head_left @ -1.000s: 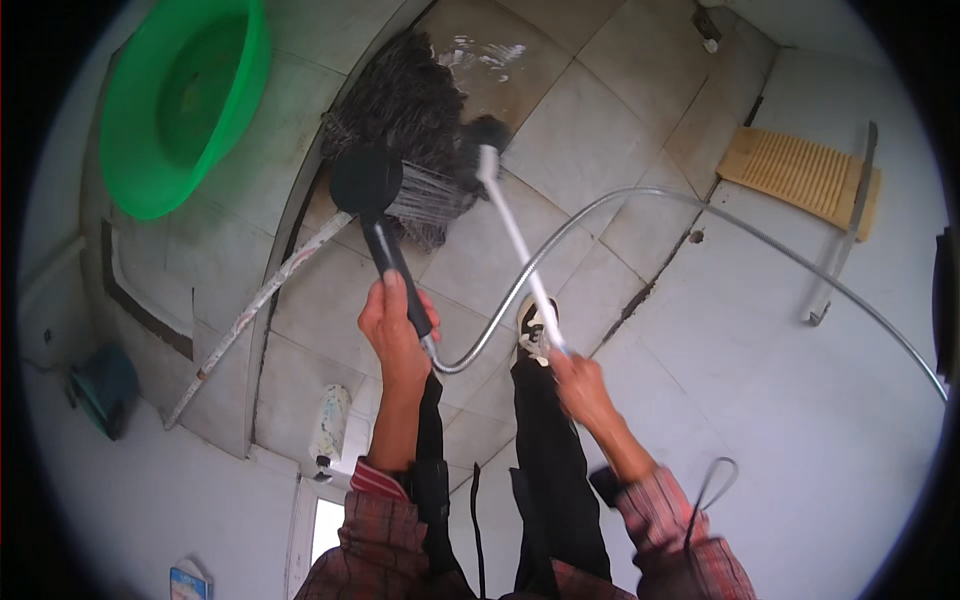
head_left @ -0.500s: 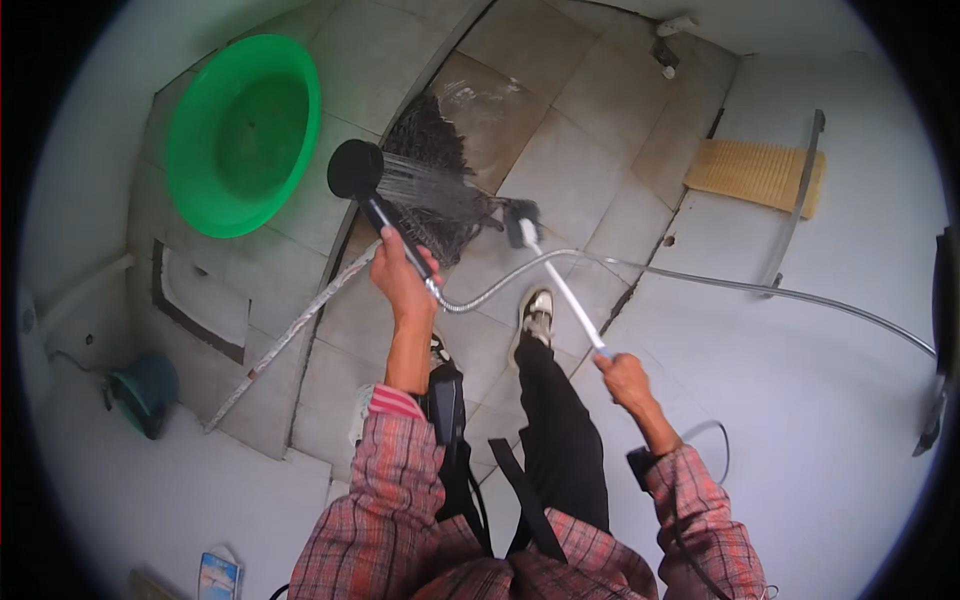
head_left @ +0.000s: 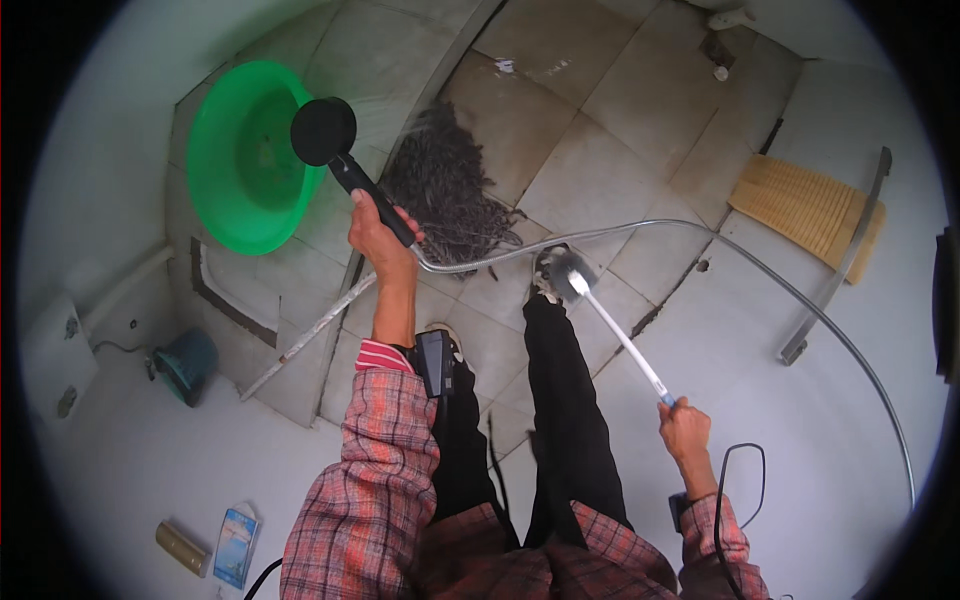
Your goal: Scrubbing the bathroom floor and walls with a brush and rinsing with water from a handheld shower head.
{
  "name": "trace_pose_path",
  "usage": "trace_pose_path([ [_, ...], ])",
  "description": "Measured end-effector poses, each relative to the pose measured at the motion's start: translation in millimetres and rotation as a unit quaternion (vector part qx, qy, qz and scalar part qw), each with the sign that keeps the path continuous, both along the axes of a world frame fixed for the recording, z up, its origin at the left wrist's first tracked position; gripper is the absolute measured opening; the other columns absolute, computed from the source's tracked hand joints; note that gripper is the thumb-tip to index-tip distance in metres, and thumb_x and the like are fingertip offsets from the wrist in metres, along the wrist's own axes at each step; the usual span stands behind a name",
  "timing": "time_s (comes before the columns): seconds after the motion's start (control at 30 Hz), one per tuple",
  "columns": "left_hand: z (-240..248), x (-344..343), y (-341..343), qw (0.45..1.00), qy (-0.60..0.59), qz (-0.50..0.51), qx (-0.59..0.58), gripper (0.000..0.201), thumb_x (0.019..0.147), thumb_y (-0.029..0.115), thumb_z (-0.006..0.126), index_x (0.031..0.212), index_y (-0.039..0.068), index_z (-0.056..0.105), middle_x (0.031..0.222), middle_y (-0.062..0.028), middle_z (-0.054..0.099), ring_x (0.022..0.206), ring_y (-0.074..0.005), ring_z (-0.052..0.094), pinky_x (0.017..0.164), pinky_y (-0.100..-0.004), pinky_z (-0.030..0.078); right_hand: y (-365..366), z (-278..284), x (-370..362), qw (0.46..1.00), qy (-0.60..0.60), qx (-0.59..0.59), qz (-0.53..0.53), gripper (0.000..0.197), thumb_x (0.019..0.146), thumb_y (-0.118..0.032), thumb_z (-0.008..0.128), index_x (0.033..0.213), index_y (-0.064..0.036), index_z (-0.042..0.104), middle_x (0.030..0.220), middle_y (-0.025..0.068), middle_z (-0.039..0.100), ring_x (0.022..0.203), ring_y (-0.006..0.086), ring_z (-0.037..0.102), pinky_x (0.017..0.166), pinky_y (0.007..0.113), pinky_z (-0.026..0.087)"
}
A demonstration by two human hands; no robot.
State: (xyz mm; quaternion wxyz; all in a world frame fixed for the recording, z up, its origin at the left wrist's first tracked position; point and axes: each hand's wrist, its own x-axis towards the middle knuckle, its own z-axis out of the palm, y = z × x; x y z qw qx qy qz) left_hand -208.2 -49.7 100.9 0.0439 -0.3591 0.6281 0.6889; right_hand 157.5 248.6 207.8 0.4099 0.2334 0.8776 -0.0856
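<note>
My left hand [head_left: 382,242] is closed around the handle of a black shower head [head_left: 324,131], held over the near rim of a green basin [head_left: 205,160]. Faint water spray leaves the head toward the upper right. A metal hose [head_left: 640,224] runs from its handle to the right. In my right hand [head_left: 686,432] is the end of a white-handled brush [head_left: 625,345]. Its dark, round bristle head hangs over my right shoe, apart from the mop. The dark grey shaggy mop [head_left: 445,180] lies wet on the tiles, its pole [head_left: 310,335] passing behind my left forearm.
A yellow washboard [head_left: 800,210] leans by a metal bar [head_left: 868,220] at the right. The teal bucket-like container [head_left: 185,365] is at the left wall. A raised tile edge [head_left: 440,75] runs beside the mop. A carton [head_left: 235,548] and a brown roll [head_left: 182,548] lie lower left.
The brush has come away from the mop, back toward me and to the right. The shower head has moved left and up, and its spray no longer falls across the mop's middle.
</note>
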Motion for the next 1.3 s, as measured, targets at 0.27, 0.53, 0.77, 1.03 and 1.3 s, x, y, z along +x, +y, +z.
trace_pose_path([
  [0.27,-8,3,69,0.993,-0.094,0.059,-0.032,0.045,0.085,0.050,0.050,0.075,0.005,0.045,0.053,-0.0056,0.045,0.036,-0.0151,0.045,0.029,-0.0278,0.037,59,42,-24,0.764,-0.019,-0.171,-0.621,0.041,0.086,-0.038,0.051,0.062,-0.0046,0.045,0.044,0.0016,0.038,0.029,0.0124,0.035,0.027,0.027,0.028],
  [0.53,-16,-4,106,0.993,-0.100,0.064,0.025,0.047,0.084,0.050,0.050,0.079,0.004,0.046,0.055,-0.0077,0.047,0.036,-0.0171,0.045,0.029,-0.0289,0.037,63,20,-25,0.746,-0.054,-0.061,-0.660,0.041,0.086,-0.035,0.053,0.063,-0.0025,0.046,0.047,0.0016,0.039,0.029,0.0123,0.036,0.027,0.027,0.029],
  [0.77,-37,-3,98,0.989,-0.144,0.013,0.034,0.049,0.085,0.053,0.045,0.078,0.005,0.047,0.054,-0.0083,0.049,0.037,-0.0185,0.047,0.031,-0.0320,0.040,15,-3,-43,0.757,-0.080,-0.126,-0.636,0.042,0.083,-0.037,0.057,0.061,-0.0042,0.045,0.044,0.0031,0.041,0.028,0.0127,0.037,0.025,0.027,0.029],
  [1.03,-23,-55,112,0.989,-0.122,-0.056,0.062,0.049,0.086,0.053,0.046,0.075,0.005,0.045,0.054,-0.0082,0.048,0.040,-0.0194,0.049,0.033,-0.0322,0.042,-11,-10,-63,0.695,-0.086,-0.156,-0.697,0.042,0.081,-0.038,0.060,0.062,-0.0033,0.046,0.044,0.0039,0.042,0.027,0.0136,0.038,0.025,0.027,0.029],
  [1.3,-4,-52,140,0.991,-0.115,-0.069,0.028,0.046,0.087,0.050,0.046,0.076,0.005,0.046,0.054,-0.0081,0.048,0.040,-0.0194,0.049,0.034,-0.0327,0.042,7,-3,-41,0.715,-0.079,-0.149,-0.678,0.040,0.083,-0.035,0.057,0.063,-0.0016,0.047,0.050,0.0019,0.042,0.030,0.0115,0.039,0.026,0.028,0.030],
])
